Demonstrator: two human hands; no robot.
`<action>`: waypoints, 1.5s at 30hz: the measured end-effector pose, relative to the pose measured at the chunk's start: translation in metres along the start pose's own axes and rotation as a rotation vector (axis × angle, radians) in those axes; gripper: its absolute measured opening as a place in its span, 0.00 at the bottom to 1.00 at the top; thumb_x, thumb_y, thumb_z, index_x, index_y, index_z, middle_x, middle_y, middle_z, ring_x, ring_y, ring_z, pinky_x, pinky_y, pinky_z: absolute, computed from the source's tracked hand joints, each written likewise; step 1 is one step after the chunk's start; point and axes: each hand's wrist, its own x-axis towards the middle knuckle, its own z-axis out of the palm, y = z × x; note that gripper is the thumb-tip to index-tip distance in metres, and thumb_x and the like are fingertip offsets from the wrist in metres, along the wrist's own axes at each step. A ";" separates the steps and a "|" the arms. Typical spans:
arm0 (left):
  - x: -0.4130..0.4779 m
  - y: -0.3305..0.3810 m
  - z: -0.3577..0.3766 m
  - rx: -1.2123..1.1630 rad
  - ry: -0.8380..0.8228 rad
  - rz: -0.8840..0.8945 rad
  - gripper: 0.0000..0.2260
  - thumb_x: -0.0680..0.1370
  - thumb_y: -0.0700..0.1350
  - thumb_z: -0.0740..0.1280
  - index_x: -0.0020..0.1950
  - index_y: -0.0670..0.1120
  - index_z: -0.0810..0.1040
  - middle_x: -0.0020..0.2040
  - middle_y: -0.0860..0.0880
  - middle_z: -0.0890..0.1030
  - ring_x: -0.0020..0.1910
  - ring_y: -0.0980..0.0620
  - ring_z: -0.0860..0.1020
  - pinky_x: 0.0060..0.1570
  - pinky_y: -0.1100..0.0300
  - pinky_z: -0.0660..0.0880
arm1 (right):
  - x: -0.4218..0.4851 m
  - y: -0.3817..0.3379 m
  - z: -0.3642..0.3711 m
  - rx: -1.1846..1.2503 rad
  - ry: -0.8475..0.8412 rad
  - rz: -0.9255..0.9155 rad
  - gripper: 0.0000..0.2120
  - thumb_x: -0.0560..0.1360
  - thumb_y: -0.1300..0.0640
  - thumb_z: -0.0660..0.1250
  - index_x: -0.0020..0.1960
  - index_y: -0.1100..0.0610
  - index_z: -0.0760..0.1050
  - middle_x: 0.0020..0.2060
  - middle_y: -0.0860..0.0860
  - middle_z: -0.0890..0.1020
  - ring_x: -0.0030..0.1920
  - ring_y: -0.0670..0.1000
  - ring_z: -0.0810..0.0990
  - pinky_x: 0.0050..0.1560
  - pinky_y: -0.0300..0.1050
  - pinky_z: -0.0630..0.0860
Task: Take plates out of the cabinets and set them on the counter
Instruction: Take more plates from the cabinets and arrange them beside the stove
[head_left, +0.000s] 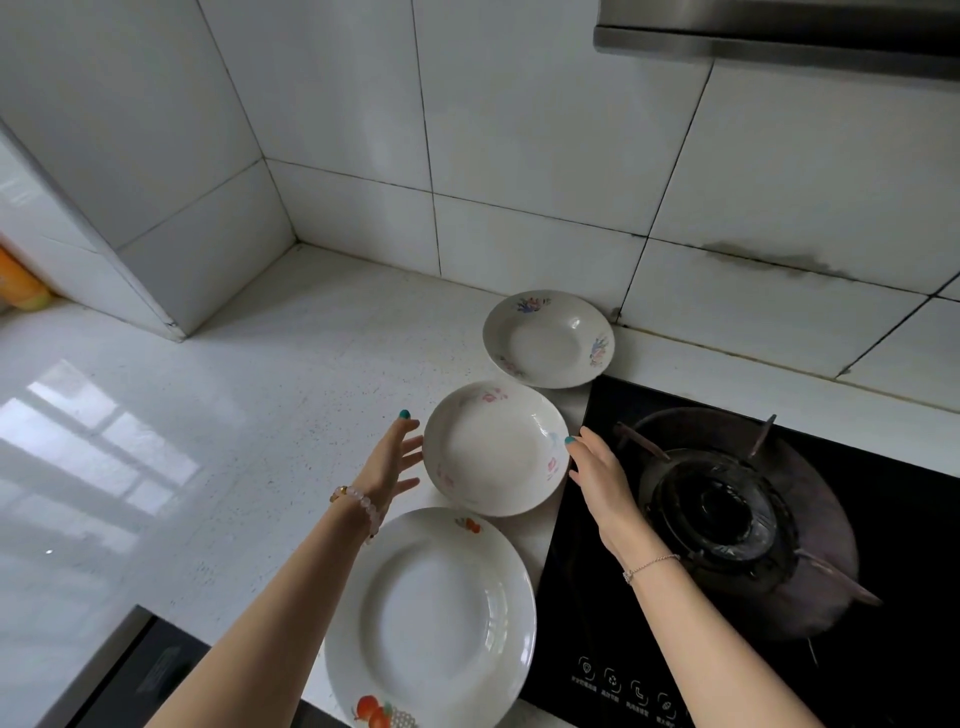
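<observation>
Three white plates lie in a row on the pale counter (234, 415), beside the stove. The far plate (548, 338) has blue and pink flowers and sits by the tiled wall. The middle plate (496, 448) carries faint pink flowers. The near plate (431, 618) is the largest, with an orange fruit print, and reaches the counter's front edge. My left hand (389, 462) is just left of the middle plate, fingers spread, holding nothing. My right hand (597, 467) is at that plate's right rim, open, over the stove's edge.
A black glass gas stove (727, 519) with a burner and pan supports fills the right side. A range hood (779, 36) hangs at the top right. A tiled pillar (156, 208) juts out at the left, with an orange object (21, 286) behind it.
</observation>
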 end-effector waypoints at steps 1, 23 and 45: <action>-0.001 0.000 -0.001 0.002 0.001 0.001 0.24 0.81 0.58 0.49 0.73 0.47 0.62 0.72 0.43 0.67 0.69 0.44 0.67 0.64 0.46 0.65 | 0.000 0.001 0.000 -0.001 -0.002 0.004 0.10 0.77 0.56 0.59 0.54 0.61 0.65 0.54 0.42 0.70 0.57 0.43 0.67 0.65 0.55 0.67; 0.005 -0.004 -0.013 0.067 0.132 0.114 0.20 0.82 0.52 0.51 0.70 0.44 0.66 0.70 0.43 0.69 0.67 0.42 0.69 0.64 0.47 0.65 | 0.104 -0.045 0.017 0.234 0.229 0.310 0.15 0.78 0.66 0.60 0.63 0.68 0.70 0.57 0.63 0.77 0.58 0.61 0.78 0.54 0.49 0.76; 0.004 -0.001 -0.017 0.156 0.104 0.226 0.16 0.82 0.50 0.50 0.65 0.46 0.69 0.58 0.49 0.75 0.59 0.49 0.72 0.60 0.52 0.67 | 0.109 -0.043 0.019 0.402 0.289 0.369 0.15 0.74 0.76 0.58 0.60 0.72 0.71 0.56 0.67 0.78 0.36 0.53 0.78 0.48 0.47 0.76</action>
